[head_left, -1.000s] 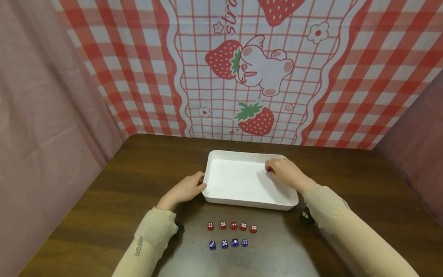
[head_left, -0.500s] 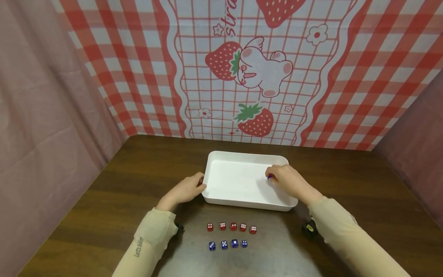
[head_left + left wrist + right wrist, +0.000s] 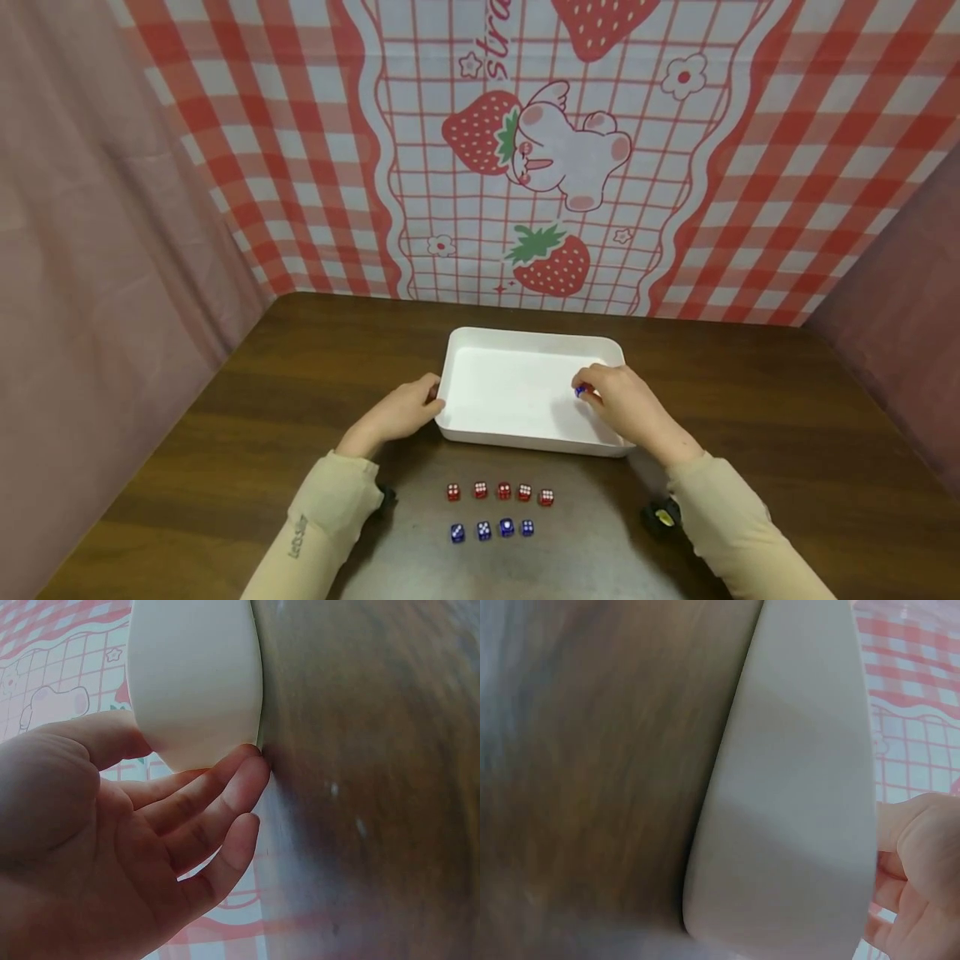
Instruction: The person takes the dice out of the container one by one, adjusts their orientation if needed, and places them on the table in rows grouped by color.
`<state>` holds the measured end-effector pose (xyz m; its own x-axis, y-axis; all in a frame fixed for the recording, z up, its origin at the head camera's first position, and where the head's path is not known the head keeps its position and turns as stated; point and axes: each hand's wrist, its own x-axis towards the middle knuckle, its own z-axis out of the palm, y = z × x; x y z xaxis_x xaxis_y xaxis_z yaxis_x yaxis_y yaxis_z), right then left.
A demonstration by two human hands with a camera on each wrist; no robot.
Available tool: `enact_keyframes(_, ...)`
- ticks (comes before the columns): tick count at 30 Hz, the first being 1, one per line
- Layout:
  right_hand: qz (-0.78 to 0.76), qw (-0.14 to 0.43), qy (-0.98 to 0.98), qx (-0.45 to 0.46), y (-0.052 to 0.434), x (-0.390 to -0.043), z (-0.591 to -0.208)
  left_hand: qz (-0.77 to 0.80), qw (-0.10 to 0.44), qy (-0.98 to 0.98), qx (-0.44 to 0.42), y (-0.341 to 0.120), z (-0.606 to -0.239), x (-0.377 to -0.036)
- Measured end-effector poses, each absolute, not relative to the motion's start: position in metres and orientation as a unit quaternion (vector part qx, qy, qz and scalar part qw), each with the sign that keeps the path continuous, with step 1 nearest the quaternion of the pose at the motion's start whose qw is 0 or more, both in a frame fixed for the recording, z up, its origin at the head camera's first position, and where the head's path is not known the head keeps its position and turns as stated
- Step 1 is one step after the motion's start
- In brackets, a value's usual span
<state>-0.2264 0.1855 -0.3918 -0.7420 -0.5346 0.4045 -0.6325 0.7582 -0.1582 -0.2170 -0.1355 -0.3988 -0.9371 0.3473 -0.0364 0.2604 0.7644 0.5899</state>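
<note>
A white tray [image 3: 525, 342] lies on the brown table [image 3: 225, 433]. My right hand [image 3: 611, 398] is over the tray's right side and pinches a blue die [image 3: 580, 390] at its fingertips. My left hand [image 3: 405, 408] rests against the tray's left wall [image 3: 195, 682], fingers [image 3: 217, 795] fairly straight and touching the wall's base. In the right wrist view the tray's outer wall [image 3: 795, 795] fills the middle and only the edge of my right hand [image 3: 922, 855] shows. In front of the tray lie a row of red dice [image 3: 500, 492] and, nearer me, a row of blue dice [image 3: 492, 529].
A strawberry-and-check cloth [image 3: 540, 158] hangs behind the table, with pink cloth walls [image 3: 97, 250] at both sides. Small dark wrist-worn devices [image 3: 660, 517] show under my sleeves.
My right hand, still pinching the blue die, has drawn back toward me over the tray's right side. My left hand has stayed at the tray's left wall.
</note>
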Motion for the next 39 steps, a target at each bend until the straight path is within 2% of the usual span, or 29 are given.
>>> enact_keyframes(9, 0.148, 0.187, -0.921, 0.307, 0.180, -0.213, -0.392, 0.304, 0.074, 0.936, 0.163, -0.136, -0.396, -0.216)
enact_keyframes(22, 0.176, 0.159, -0.927, 0.290, 0.175, -0.194, -0.389, 0.308, 0.076, 0.935, 0.161, -0.136, -0.400, -0.217)
enact_keyframes(39, 0.171, 0.195, -0.891, 0.372, 0.167, -0.171, -0.393, 0.306, 0.076, 0.933, 0.174, -0.138, -0.397, -0.218)
